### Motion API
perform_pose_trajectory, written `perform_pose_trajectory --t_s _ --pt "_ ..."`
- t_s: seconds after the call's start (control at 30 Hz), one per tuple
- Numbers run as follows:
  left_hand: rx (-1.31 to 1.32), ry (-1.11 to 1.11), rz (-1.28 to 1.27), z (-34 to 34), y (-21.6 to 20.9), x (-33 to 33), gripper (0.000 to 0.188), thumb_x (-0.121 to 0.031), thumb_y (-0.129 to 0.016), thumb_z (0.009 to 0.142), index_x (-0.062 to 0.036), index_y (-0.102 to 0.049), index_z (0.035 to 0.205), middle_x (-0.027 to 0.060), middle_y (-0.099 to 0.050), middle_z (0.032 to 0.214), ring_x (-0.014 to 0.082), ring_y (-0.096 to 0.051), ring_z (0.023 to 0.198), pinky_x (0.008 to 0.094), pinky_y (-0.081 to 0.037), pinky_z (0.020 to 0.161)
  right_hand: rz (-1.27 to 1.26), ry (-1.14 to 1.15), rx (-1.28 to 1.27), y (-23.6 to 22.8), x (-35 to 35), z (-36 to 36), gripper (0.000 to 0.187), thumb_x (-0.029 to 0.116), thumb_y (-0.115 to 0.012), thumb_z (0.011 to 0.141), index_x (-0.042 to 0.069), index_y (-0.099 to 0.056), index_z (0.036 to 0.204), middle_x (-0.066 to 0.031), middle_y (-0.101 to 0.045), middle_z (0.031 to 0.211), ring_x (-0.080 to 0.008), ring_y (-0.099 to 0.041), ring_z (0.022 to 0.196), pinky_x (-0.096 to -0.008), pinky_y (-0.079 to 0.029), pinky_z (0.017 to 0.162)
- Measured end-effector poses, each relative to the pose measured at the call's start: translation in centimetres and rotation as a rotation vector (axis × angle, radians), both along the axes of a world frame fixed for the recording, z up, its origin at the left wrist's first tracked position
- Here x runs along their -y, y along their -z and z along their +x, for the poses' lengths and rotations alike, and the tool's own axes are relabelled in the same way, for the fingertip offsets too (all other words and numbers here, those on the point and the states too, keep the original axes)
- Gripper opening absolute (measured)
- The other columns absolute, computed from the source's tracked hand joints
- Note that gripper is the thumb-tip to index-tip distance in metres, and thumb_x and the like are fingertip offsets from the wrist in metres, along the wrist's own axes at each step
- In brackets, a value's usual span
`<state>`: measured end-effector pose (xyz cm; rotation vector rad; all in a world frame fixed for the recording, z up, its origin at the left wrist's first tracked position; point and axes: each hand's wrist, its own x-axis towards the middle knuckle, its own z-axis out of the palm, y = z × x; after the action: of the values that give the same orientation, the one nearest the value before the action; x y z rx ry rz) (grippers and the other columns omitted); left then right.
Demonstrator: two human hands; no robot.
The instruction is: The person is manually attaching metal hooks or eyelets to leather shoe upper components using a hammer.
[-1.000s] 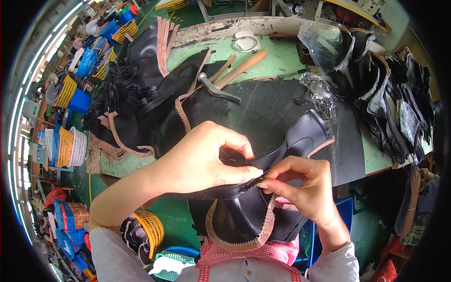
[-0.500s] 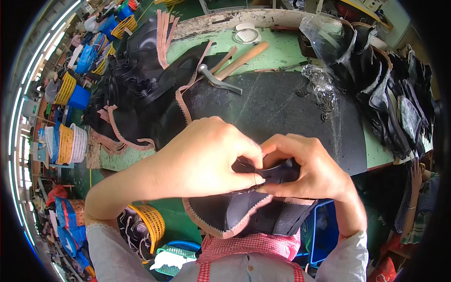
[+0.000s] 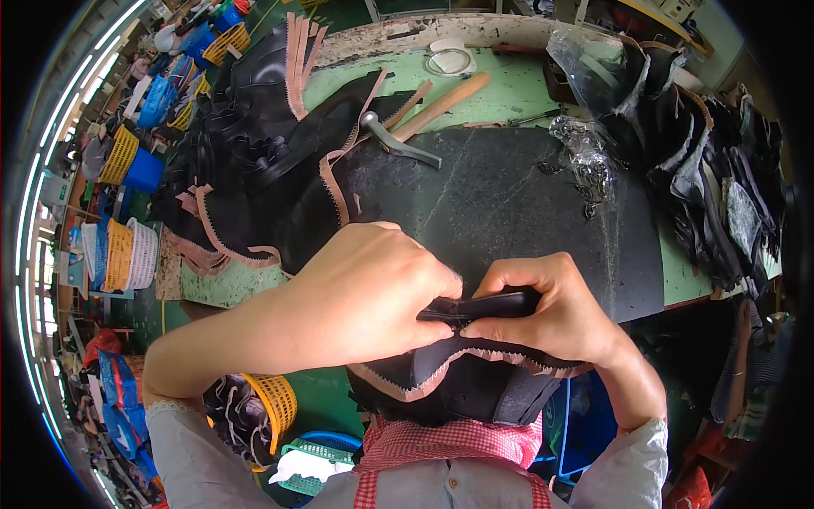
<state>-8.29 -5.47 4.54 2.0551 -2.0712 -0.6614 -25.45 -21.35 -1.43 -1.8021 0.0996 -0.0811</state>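
Observation:
Close in front of me, above my lap, both hands hold a black leather shoe upper (image 3: 471, 383) with a tan zigzag-cut edge. Thumb and fingers of my left hand (image 3: 365, 288) are pinched on its folded top edge. My right hand (image 3: 564, 305) grips the same edge just to the right, its thumb nearly meeting the left one. Whatever small part lies between the thumbs is too covered to make out. A red checked apron (image 3: 458, 441) shows below the upper.
A dark mat (image 3: 492, 187) covers much of the green table. On it lie a wooden-handled hammer (image 3: 445, 106) and a clear bag of small metal pieces (image 3: 585, 165). Black uppers (image 3: 254, 153) heap at left; more black pieces (image 3: 712, 187) hang at right. A yellow basket (image 3: 275, 411) stands below left.
My hands have drawn slightly apart at the fingertips, and the upper's top edge is opened out and straighter between them. Its zigzag edge has shifted to the right.

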Motion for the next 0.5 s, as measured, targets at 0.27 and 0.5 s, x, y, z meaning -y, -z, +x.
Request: perform_pose_trajectory --t_s 0.27,0.5 --pt "-0.084 -0.141 0.168 0.6 0.1 0.7 0.029 -0.031 -0.082 0.077 -0.0101 -0.078 0.097 0.0101 -0.067 0.075 0.0297 -0.064 0.075 0.0388 -0.047 0.079 -0.016 0.093 -0.074 0.6 0.4 -0.4 0.017 0.003 -0.081 0.080 0.000 -0.064 0.081 -0.0021 -0.062 0.068 -0.0030 -0.057 0.068 -0.0249 -0.047 0.059" --pt "0.064 0.000 -0.056 0.4 1.4 0.8 0.029 -0.029 -0.085 0.072 -0.0100 -0.075 0.092 0.0074 -0.064 0.071 0.0253 -0.062 0.071 0.0375 -0.042 0.075 -0.186 0.180 0.203 2.4 0.1 -0.5 0.036 0.012 -0.086 0.075 0.007 -0.062 0.101 -0.0074 -0.069 0.093 -0.0259 -0.069 0.075 -0.0334 -0.053 0.066"
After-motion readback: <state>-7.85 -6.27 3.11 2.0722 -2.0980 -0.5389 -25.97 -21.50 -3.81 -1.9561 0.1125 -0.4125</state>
